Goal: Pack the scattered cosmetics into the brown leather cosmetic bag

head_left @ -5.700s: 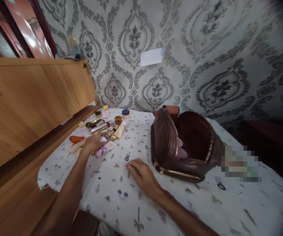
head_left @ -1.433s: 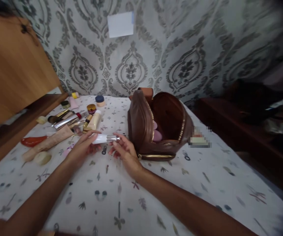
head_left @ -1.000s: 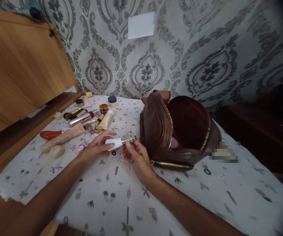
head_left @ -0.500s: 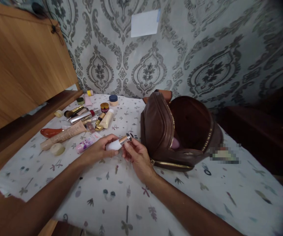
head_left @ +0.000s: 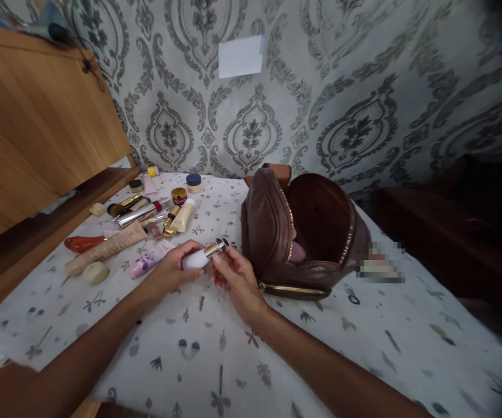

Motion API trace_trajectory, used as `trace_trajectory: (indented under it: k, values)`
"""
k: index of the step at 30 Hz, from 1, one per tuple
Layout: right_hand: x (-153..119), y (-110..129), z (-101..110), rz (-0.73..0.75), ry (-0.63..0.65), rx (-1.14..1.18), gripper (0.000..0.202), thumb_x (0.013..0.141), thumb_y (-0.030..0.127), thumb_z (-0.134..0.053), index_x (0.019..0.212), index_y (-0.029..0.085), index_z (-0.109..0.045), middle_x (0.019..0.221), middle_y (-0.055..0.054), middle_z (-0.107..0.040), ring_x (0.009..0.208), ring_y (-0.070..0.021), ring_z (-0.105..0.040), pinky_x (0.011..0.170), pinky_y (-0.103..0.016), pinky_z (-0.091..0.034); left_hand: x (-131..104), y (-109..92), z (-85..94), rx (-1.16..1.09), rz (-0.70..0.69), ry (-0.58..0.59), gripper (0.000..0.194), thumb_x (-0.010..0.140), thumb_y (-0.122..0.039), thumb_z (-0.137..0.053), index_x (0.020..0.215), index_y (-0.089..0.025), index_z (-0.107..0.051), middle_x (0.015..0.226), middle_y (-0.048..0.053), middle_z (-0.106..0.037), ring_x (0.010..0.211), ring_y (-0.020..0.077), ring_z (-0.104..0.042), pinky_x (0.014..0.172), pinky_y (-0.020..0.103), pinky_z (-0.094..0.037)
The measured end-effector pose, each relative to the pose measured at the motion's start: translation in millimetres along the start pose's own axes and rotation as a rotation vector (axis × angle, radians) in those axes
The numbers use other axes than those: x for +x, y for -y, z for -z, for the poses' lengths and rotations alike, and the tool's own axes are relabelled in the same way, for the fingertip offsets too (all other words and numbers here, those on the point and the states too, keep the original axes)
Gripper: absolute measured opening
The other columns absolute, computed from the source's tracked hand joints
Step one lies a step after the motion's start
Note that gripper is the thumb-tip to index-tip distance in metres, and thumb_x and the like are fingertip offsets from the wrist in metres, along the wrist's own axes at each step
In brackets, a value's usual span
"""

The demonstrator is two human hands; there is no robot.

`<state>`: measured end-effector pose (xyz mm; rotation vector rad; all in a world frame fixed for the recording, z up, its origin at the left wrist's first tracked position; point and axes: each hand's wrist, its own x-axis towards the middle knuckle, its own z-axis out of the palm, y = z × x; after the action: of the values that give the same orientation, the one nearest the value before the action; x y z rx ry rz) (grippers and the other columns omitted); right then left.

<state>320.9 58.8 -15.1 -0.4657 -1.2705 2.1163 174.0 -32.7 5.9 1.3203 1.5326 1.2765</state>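
In my left hand (head_left: 172, 270) is a small white bottle (head_left: 194, 260) with a shiny silver neck and top, tilted up to the right. The fingers of my left hand wrap round its white body. My right hand (head_left: 240, 281) pinches at the silver end, thumb and fingertips together; the exact contact there is partly hidden. Close to my right hand stands a brown leather bag (head_left: 268, 232), unzipped and gaping, with something pink (head_left: 297, 252) inside. Left of my left hand lies a pink and purple tube (head_left: 146, 261).
Cosmetics spread over the left of the patterned cloth (head_left: 190, 371): a beige tube (head_left: 107, 249), a round cream-coloured item (head_left: 96, 273), a cream tube (head_left: 184, 216) and a blue-lidded jar (head_left: 194, 183). A wooden cabinet (head_left: 46, 116) borders the left; a pixelated patch lies right of the bag.
The view has turned slightly, so the scene sits a little further left. Both hands stay at the white bottle in nearly the same pose.
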Motion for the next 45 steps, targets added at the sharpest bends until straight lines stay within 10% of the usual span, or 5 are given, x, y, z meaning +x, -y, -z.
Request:
trace_trajectory:
  k: [15,31,45]
  values:
    - [0.3,-5.2,0.4,-0.021,-0.071,0.037,0.047,0.069,0.056,-0.08,0.09,0.018,-0.062,0.068,0.004,-0.061,0.05,-0.0081,-0.053,0.045,-0.02,-0.036,-1.4,4.0,-1.0,-0.075,-0.016,-0.054,0.044,0.072,-0.021,-0.074,0.11,-0.02,-0.052,0.105,0.003,-0.057,0.098,0.019,-0.056,0.083,0.028,-0.043]
    - [-2.6,0.2,-1.4,-0.038,-0.052,0.06,0.047,0.07,0.056,-0.079,0.094,0.021,-0.059,0.07,0.004,-0.062,0.052,-0.0083,-0.055,0.046,-0.02,-0.035,-0.9,8.9,4.6,-0.189,0.061,-0.023,0.044,0.093,-0.054,-0.054,0.116,-0.016,-0.054,0.082,0.003,-0.066,0.062,0.0121,-0.058,0.053,0.023,-0.039]
    - [-4.1,8.5,-8.4,-0.001,-0.096,0.082,0.046,0.065,0.05,-0.083,0.097,0.022,-0.065,0.079,0.005,-0.058,0.056,-0.0066,-0.052,0.047,-0.018,-0.034,4.6,15.9,4.0,-0.528,0.272,0.118,0.058,0.082,-0.072,-0.056,0.098,-0.017,-0.049,0.068,0.005,-0.071,0.05,0.0159,-0.066,0.037,0.018,-0.033]
